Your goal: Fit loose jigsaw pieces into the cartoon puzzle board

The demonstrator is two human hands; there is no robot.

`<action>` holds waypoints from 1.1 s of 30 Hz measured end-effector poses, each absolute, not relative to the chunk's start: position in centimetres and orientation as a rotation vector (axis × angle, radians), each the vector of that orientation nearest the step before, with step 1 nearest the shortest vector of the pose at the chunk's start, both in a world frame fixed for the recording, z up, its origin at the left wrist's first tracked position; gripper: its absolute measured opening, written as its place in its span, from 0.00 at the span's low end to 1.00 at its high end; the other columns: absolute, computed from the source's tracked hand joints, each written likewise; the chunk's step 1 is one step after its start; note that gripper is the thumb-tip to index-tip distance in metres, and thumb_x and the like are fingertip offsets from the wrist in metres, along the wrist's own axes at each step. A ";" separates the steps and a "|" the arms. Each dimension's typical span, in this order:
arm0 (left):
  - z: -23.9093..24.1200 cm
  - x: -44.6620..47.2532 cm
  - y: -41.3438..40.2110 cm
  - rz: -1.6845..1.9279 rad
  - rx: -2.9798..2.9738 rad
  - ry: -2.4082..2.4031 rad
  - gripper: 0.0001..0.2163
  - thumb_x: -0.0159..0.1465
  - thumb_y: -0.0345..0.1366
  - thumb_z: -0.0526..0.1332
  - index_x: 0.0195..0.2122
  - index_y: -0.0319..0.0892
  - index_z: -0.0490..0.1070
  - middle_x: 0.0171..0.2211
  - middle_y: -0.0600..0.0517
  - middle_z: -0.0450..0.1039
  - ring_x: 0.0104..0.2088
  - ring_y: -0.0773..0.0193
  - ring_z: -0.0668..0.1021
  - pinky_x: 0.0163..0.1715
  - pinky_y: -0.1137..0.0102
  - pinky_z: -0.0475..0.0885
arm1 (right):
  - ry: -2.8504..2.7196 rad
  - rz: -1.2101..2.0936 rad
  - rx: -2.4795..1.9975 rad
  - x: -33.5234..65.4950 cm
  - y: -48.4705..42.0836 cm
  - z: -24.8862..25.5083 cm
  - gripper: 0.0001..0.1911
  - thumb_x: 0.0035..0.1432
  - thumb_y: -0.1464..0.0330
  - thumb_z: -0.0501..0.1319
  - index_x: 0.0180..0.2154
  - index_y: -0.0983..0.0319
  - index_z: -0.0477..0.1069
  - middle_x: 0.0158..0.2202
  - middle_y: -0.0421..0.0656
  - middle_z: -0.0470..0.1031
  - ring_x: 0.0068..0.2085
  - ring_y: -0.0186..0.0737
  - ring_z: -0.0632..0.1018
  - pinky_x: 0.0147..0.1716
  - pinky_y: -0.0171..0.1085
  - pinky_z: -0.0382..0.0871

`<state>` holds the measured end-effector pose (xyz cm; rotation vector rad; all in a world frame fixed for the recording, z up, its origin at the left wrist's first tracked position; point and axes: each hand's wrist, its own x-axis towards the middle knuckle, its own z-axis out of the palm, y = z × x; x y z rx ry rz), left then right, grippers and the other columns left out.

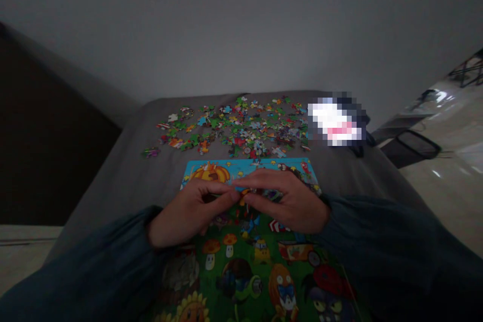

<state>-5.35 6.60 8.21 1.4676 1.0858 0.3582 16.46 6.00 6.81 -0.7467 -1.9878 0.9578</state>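
Loose jigsaw pieces (234,128) scattered beyond colourful cartoon jigsaw puzzle (241,274).

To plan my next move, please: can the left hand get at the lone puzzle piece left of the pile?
Probably yes. Only the grey fabric surface seems to lie between the left hand and the lone puzzle piece, so the way looks free.
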 end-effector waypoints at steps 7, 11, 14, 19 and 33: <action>8.2 -5.7 6.7 0.369 1.469 1.086 0.20 0.65 0.54 0.57 0.29 0.40 0.71 0.11 0.61 0.56 0.10 0.74 0.57 0.10 0.79 0.50 | -1.682 1.175 -0.933 16.3 6.4 6.2 0.09 0.60 0.67 0.64 0.42 0.61 0.80 0.35 0.41 0.80 0.33 0.33 0.78 0.33 0.35 0.73; 7.8 -5.8 6.6 0.382 1.427 1.053 0.22 0.66 0.54 0.55 0.26 0.41 0.69 0.10 0.61 0.55 0.10 0.75 0.56 0.10 0.78 0.49 | -1.509 1.381 -0.966 16.0 6.3 5.8 0.11 0.57 0.64 0.66 0.41 0.61 0.79 0.33 0.41 0.79 0.30 0.33 0.77 0.31 0.35 0.74; 7.7 -5.5 6.3 0.351 1.435 1.037 0.21 0.64 0.55 0.58 0.28 0.41 0.71 0.14 0.60 0.60 0.10 0.75 0.57 0.08 0.78 0.51 | -1.477 1.427 -1.004 15.6 6.0 5.9 0.11 0.54 0.63 0.68 0.38 0.62 0.77 0.30 0.40 0.78 0.29 0.33 0.77 0.29 0.34 0.73; 7.9 -5.1 6.2 0.420 1.401 1.099 0.20 0.64 0.56 0.58 0.32 0.42 0.70 0.12 0.63 0.57 0.09 0.75 0.57 0.08 0.79 0.50 | -1.523 1.465 -1.016 15.4 5.6 6.3 0.20 0.51 0.64 0.70 0.46 0.61 0.73 0.32 0.38 0.75 0.30 0.33 0.76 0.31 0.35 0.73; 8.0 -5.3 6.6 0.622 1.142 1.064 0.16 0.67 0.51 0.59 0.37 0.41 0.69 0.08 0.64 0.54 0.09 0.76 0.50 0.11 0.76 0.43 | -1.513 1.554 -0.998 15.7 6.0 5.8 0.20 0.53 0.67 0.68 0.48 0.63 0.72 0.32 0.39 0.75 0.32 0.32 0.76 0.35 0.36 0.74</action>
